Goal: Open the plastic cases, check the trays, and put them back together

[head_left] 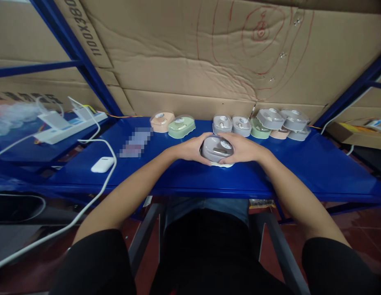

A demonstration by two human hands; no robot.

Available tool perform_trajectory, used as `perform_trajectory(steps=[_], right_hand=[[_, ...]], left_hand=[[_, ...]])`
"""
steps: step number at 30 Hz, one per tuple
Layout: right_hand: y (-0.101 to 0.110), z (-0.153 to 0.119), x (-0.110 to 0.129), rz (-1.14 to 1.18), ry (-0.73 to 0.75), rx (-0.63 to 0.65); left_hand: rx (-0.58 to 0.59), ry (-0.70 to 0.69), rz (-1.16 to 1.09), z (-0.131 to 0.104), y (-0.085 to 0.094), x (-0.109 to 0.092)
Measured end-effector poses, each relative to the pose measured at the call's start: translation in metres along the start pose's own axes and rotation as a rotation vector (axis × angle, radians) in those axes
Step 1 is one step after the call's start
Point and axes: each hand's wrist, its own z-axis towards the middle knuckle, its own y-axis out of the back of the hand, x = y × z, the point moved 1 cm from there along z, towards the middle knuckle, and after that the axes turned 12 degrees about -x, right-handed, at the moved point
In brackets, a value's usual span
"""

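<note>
A grey plastic box with a clear lid [217, 150] is between my hands, just above or on the blue table near its front. A round white sticker and a shiny utensil-like piece show on its top. My left hand [196, 148] wraps its left side, and my right hand [238, 148] clasps its right side. Under the box's front edge, a white rim or piece [222, 164] sticks out. Behind my hands stand similar boxes: a pink one [162, 122], a green one [181, 126] and two grey ones [222, 124] side by side.
At the back right, several more boxes [270, 119] are stacked two high. On the left lie a white earbud case [102, 164], a white cable [111, 174] and a blurred-out flat object [135, 142]. A power strip [71, 127] sits farther left. Cardboard [178, 53] walls the back.
</note>
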Motion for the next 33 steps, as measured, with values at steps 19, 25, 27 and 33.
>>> perform_trajectory(steps=[19,25,27,33], right_hand=[[-0.010,0.001,0.005,-0.034,-0.059,0.082],[-0.011,-0.003,0.002,-0.040,-0.073,0.093],[-0.011,-0.003,0.002,-0.033,-0.062,0.087],[0.015,0.002,-0.011,-0.076,-0.088,-0.132]], left_hand=[[0.007,-0.026,0.019,0.001,0.005,-0.012],[0.039,-0.013,0.045,0.000,0.007,-0.004],[0.045,0.005,0.018,0.000,0.009,0.000],[-0.185,0.007,-0.085,0.006,0.013,0.012]])
